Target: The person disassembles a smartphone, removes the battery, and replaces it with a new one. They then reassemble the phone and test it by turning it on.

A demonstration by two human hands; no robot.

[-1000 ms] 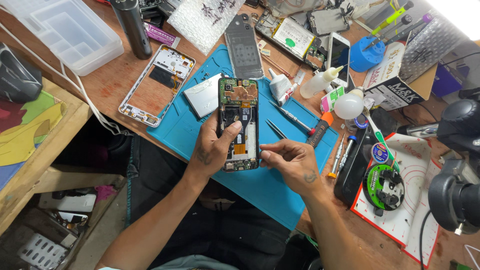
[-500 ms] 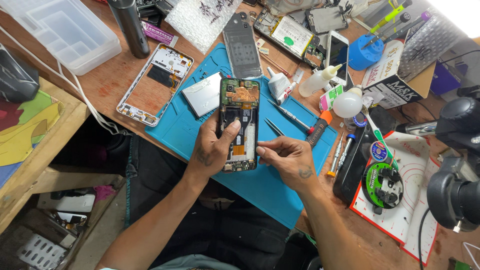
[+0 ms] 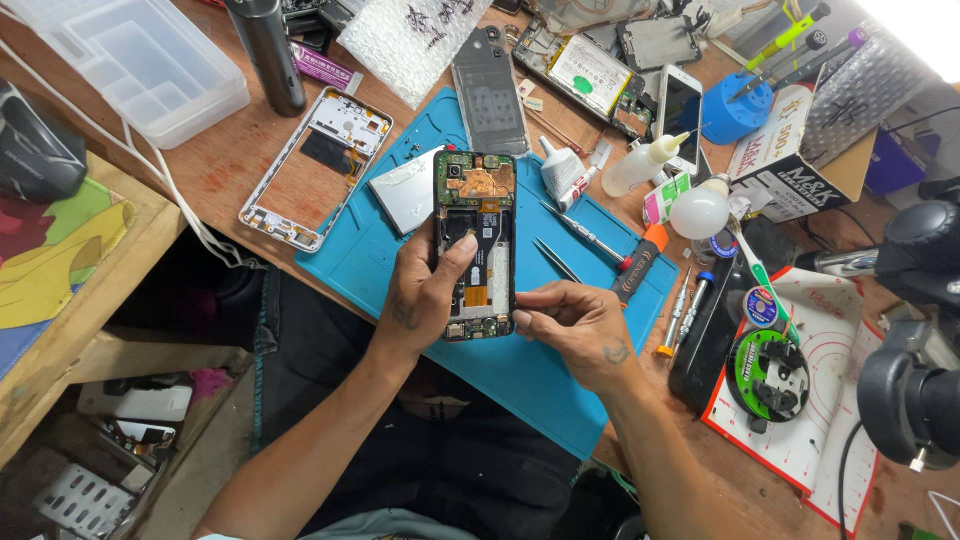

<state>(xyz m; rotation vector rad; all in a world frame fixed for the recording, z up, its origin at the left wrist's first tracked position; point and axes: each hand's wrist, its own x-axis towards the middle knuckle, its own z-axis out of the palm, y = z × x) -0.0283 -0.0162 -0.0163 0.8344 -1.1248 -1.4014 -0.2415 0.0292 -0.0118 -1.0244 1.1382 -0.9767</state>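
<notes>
An opened phone (image 3: 476,240) with its back off lies on the blue work mat (image 3: 520,370), circuit board and copper shield showing. My left hand (image 3: 425,290) grips the phone's left edge, thumb pressed on the dark middle part. My right hand (image 3: 575,325) rests at the phone's lower right corner, fingers pinched together against its edge; whether they hold a small part or tool is hidden. Tweezers (image 3: 556,260) and a screwdriver (image 3: 585,233) lie on the mat just right of the phone.
A white phone frame (image 3: 318,165) lies left of the mat, a grey back cover (image 3: 489,92) behind it. Glue bottles (image 3: 640,165), an orange-handled driver (image 3: 640,265), a clear plastic box (image 3: 140,60), a dark cylinder (image 3: 268,50) and a microscope (image 3: 920,340) crowd the wooden desk.
My right hand has slid left until its fingertips touch the phone's lower right edge. The left hand keeps its grip, thumb shifted slightly on the phone.
</notes>
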